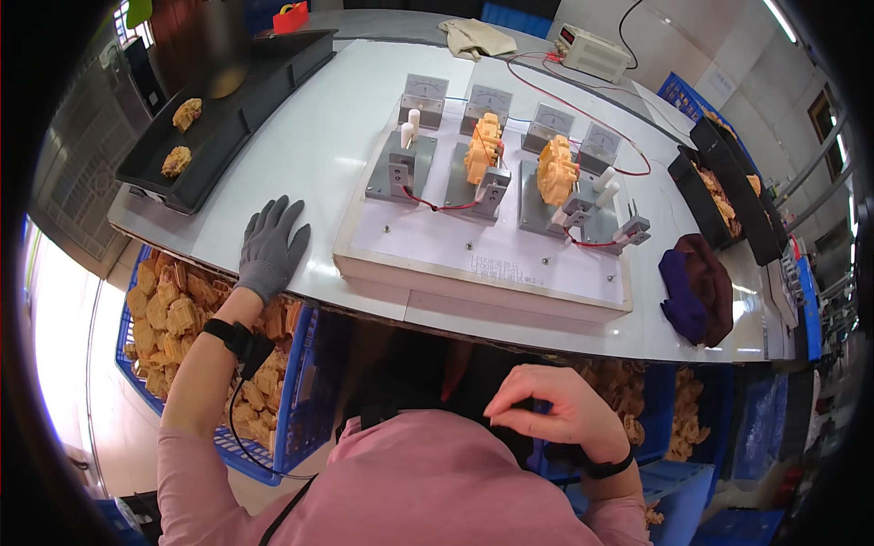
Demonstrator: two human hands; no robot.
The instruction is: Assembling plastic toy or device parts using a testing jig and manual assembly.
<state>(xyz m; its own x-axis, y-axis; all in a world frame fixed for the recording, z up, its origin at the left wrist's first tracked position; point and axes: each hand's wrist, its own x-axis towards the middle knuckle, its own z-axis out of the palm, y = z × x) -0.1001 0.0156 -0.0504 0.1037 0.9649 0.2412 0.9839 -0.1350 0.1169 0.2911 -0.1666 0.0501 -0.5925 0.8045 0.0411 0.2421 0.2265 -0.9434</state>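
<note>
My left hand [270, 247], in a grey glove, lies flat on the white tabletop with its fingers stretched out, between a black tray and a test board. My bare right hand [555, 408] hangs in front of my lap, below the table's front edge, fingers curled toward the thumb; I see nothing in it. On the thick white test board [401, 259] stand several analog meters [487, 100] and grey clamp mounts [401, 168] with red wires. Two orange-yellow moulded parts sit upright on the mounts: the middle part [483, 150] and the right part [555, 171].
The black tray [141, 182] at the left carries two yellowish parts [177, 162]. Blue crates [305, 400] full of similar parts stand under the table. At the right are dark crumpled cloth [699, 289] and black bins [737, 196]. A power supply [592, 53] stands at the back.
</note>
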